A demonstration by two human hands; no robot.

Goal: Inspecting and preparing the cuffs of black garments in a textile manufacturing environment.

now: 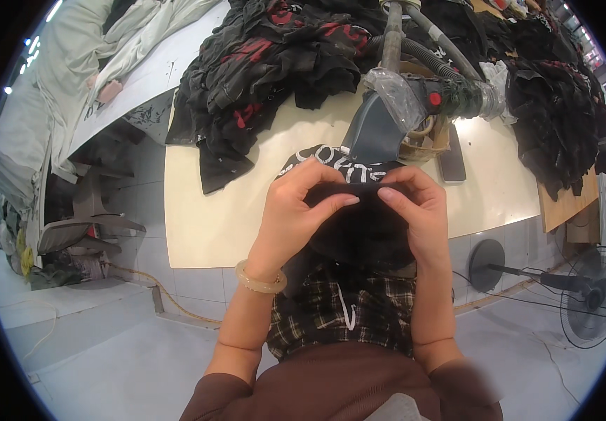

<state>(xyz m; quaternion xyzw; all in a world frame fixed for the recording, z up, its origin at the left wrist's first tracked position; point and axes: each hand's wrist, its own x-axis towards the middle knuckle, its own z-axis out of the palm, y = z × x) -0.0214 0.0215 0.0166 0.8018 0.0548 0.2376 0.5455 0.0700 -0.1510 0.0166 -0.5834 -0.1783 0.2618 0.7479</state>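
Note:
A black piece of fabric with white lettering hangs over the near edge of the table, between my two hands. My left hand pinches its folded upper edge between thumb and fingers. On the same edge, a little to the right, my right hand grips it with thumb on top. The printed part curves away beyond my fingers, next to a dark grey machine arm with clear plastic wrapped round its upper part. How the cloth lies against the machine's tip is hidden.
Heaps of black garments with red print cover the far side of the cream table. A dark phone lies right of the machine, near a basket. A standing fan is on the right; a chair stands left.

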